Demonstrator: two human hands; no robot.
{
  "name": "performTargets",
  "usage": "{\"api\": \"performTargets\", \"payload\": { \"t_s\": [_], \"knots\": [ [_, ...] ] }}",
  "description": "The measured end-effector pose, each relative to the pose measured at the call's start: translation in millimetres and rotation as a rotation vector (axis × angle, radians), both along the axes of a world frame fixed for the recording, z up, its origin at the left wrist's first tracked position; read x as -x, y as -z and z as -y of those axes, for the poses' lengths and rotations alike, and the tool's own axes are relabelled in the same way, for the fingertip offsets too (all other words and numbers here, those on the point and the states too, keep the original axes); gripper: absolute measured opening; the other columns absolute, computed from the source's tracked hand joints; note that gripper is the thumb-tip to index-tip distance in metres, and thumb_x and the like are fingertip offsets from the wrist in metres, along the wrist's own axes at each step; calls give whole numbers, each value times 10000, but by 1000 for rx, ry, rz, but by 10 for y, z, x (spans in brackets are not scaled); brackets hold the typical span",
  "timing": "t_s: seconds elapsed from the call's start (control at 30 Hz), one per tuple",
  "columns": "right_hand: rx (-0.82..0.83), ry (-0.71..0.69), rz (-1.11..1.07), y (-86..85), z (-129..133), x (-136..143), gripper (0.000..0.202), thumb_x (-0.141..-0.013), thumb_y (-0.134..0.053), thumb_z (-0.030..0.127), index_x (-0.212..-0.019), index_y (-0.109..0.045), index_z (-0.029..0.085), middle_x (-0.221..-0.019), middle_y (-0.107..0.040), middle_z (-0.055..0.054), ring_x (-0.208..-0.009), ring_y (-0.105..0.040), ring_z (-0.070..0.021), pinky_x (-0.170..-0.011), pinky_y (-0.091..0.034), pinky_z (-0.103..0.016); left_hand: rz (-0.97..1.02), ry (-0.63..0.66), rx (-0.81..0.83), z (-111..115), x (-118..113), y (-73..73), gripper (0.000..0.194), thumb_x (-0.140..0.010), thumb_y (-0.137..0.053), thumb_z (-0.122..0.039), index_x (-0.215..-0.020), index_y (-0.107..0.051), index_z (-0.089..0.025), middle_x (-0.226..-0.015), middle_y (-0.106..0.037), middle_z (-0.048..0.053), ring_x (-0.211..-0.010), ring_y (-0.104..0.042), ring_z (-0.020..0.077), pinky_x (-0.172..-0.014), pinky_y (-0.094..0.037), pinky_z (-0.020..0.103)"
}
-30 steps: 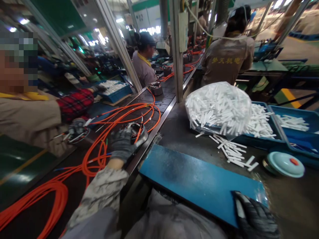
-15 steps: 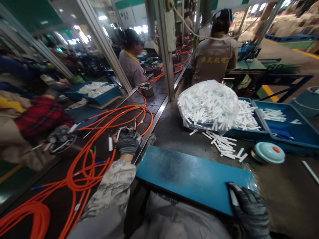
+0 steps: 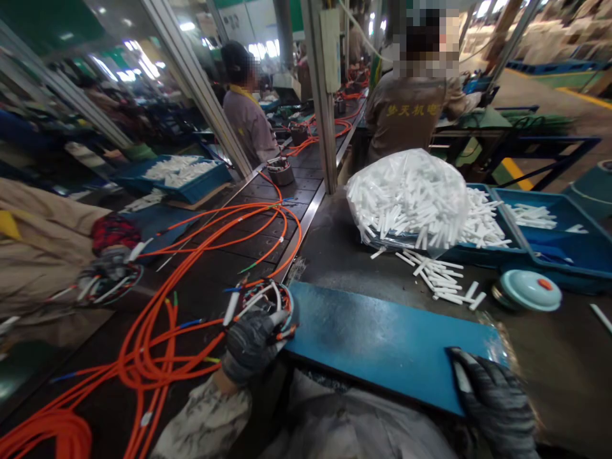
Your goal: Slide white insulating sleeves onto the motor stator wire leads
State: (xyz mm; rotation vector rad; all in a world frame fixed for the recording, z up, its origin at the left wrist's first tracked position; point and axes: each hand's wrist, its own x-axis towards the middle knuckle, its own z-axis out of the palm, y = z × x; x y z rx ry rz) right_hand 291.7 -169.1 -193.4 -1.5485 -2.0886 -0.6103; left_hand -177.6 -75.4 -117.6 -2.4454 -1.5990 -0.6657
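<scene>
My left hand [image 3: 251, 344], in a dark striped glove, is closed on the near rim of a motor stator [image 3: 292, 309]. Wire leads and white sleeves stick out of the stator, which sits against the left end of a blue board [image 3: 373, 338]. One white sleeve [image 3: 231, 308] stands out beside it. My right hand [image 3: 497, 401], gloved too, rests at the board's right end with its fingers curled together. Whatever may be inside that hand is hidden. Orange cables [image 3: 191, 274] with coloured ends lie in loops left of my left hand.
A clear bag of white sleeves [image 3: 406, 197] leans on blue trays [image 3: 564, 236]. Loose sleeves [image 3: 440, 277] and a round pale-blue lidded container [image 3: 528, 290] lie nearby. A co-worker's gloved hand [image 3: 108, 274] holds another stator at left. A metal post [image 3: 318, 95] rises ahead.
My left hand has drawn the stator toward me and right, from the dark line surface to the board's left end. My right hand stays at the board. The co-worker at left has leaned in.
</scene>
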Motion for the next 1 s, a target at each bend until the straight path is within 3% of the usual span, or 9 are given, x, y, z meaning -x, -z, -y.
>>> {"api": "performTargets", "payload": {
  "t_s": [0.13, 0.3, 0.43, 0.57, 0.7, 0.8, 0.87, 0.93, 1.0],
  "knots": [
    [23, 10, -10, 16, 4, -10, 286, -1011, -449, 274, -1177, -648, 154, -959, -709, -115, -814, -642, -267, -795, -487, -413, -5, 151, -4, 11, -251, -19, 218, -875, -655, -406, -1063, -726, -321, -925, -772, 54, -872, -752, 301, -778, -656, 441],
    [36, 33, -53, 55, 24, -11, 288, -1006, -469, 296, -1178, -668, 180, -962, -713, -96, -815, -649, -255, -803, -491, -411, 87, 261, 104, -286, -578, -81, 284, -904, -654, -449, -1119, -707, -272, -1016, -767, 65, -948, -735, 271, -878, -622, 418],
    [73, 60, -122, 37, 41, 12, 296, -1004, -483, 323, -1142, -703, 182, -937, -724, -100, -801, -656, -261, -808, -497, -427, 65, 576, 138, -494, -890, -74, 337, -916, -645, -475, -1132, -702, -222, -1015, -757, 78, -1021, -705, 257, -984, -567, 414],
    [153, 79, -374, -149, -91, 116, 329, -1004, -492, 412, -1071, -732, 198, -923, -733, -96, -808, -668, -261, -792, -504, -426, -30, 927, 47, -590, -1261, -30, 358, -964, -553, -480, -1135, -697, -201, -1091, -742, 107, -1122, -662, 244, -1132, -461, 412],
    [182, 49, -687, -517, -509, 279, 318, -971, -547, 483, -1030, -736, 235, -962, -738, -76, -872, -676, -250, -825, -527, -410, -82, 1060, -54, -503, -1415, 13, 380, -1000, -541, -466, -1201, -659, -166, -1142, -736, 120, -1114, -672, 208, -1122, -465, 395],
    [295, -68, -841, -804, -934, 408, 284, -970, -576, 461, -1097, -720, 252, -1089, -730, -59, -1013, -674, -240, -932, -520, -405, 46, 899, -135, -313, -1266, 41, 450, -920, -598, -619, -1209, -644, -278, -1183, -735, 71, -1178, -651, 235, -1159, -427, 466],
    [386, -191, -882, -962, -1233, 514, 306, -969, -574, 477, -1119, -722, 255, -1082, -730, -55, -1022, -666, -242, -958, -516, -419, 211, 600, -96, -195, -1099, 46, 537, -870, -617, -663, -1252, -610, -286, -1248, -708, 90, -1247, -613, 275, -1167, -411, 515],
    [496, -352, -851, -1079, -1532, 652, 354, -978, -548, 491, -1186, -711, 256, -1129, -722, -57, -1074, -650, -252, -1017, -492, -458, 382, 227, 9, -130, -942, 38, 553, -885, -619, -580, -1315, -560, -236, -1319, -661, 130, -1289, -585, 293, -1144, -436, 531],
    [603, -506, -825, -1147, -1813, 823, 430, -946, -592, 522, -1265, -679, 247, -1233, -691, -69, -1168, -611, -275, -1085, -446, -501, 515, -43, 176, -119, -828, 21, 518, -911, -595, -481, -1338, -530, -193, -1346, -634, 150, -1259, -610, 287, -1093, -494, 517]
  ]
}}
